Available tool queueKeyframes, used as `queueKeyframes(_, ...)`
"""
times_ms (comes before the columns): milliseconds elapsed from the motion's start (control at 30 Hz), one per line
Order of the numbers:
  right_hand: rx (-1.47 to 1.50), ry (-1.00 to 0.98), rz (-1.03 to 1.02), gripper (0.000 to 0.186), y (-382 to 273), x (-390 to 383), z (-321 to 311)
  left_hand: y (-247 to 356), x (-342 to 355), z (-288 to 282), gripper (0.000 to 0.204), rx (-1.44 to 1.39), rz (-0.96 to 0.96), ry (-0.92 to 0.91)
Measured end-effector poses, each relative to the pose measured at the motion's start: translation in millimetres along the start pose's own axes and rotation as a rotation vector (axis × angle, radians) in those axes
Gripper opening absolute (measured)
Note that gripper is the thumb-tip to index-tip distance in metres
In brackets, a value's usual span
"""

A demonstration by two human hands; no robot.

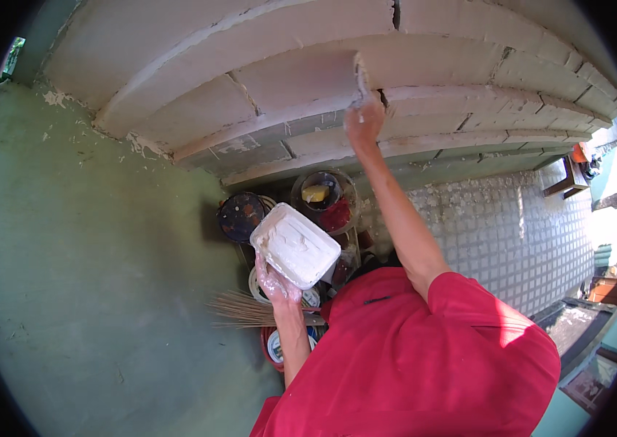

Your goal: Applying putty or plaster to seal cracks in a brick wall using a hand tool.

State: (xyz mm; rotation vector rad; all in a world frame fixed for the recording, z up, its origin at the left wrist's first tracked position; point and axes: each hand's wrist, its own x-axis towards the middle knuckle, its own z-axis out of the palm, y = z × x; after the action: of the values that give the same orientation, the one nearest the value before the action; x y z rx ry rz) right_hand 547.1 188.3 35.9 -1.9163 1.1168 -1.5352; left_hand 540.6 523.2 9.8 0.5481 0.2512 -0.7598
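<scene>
My left hand point(279, 282), smeared with white, holds a white rectangular container point(295, 244) from beneath; inside is white paste, and some coats its rim. My right hand point(364, 121) is raised high, gripping a scraper point(359, 76) at the surface of a pale, ridged block wall point(432, 58) with dark cracks along its joints. The scraper's blade is motion-blurred, so whether it touches the wall is hard to tell.
Green wall point(83, 277) at left. Below me, a dark bucket point(241, 215), a round basin point(348, 191) with a yellow block and red material, a twig broom point(232, 309) and several other pails. Tiled floor point(483, 226) extends right, with a small wooden table point(571, 178) at its far end.
</scene>
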Motion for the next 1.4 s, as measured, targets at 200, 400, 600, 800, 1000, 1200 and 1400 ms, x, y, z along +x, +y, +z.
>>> queueKeyframes(200, -0.067, -0.234, -0.080, 0.068, -17.5, -45.9, 52.7, -5.8, 0.0, 10.2, 0.052, 0.030, -0.001, 0.063)
queueKeyframes(400, 0.016, -0.264, 0.110, 0.076, -29.1, -20.1, -10.4, -0.7, -3.9, 6.9, 0.053, 0.089, 0.076, 0.027)
queueKeyframes(600, -0.148, -0.129, 0.028, 0.077, -12.9, -5.9, 7.4, -4.1, -1.5, -0.2, 0.049, 0.049, 0.049, 0.033)
queueKeyframes(800, 0.022, -0.318, -0.165, 0.078, -29.4, -33.0, 11.2, -7.8, 6.6, 4.5, 0.048, 0.029, 0.030, 0.002)
queueKeyframes(1000, -0.019, -0.110, 0.044, 0.079, -7.4, -1.0, -8.7, -12.5, 5.5, 11.7, 0.051, 0.034, 0.000, -0.009)
queueKeyframes(1200, -0.009, -0.276, -0.160, 0.077, -12.1, -21.4, 35.4, -24.0, 11.7, 23.3, 0.051, 0.061, -0.044, -0.032)
queueKeyframes(1400, 0.210, -0.199, 0.094, 0.074, -19.3, -13.9, -12.4, -20.7, 7.6, 20.8, 0.049, 0.063, -0.009, -0.052)
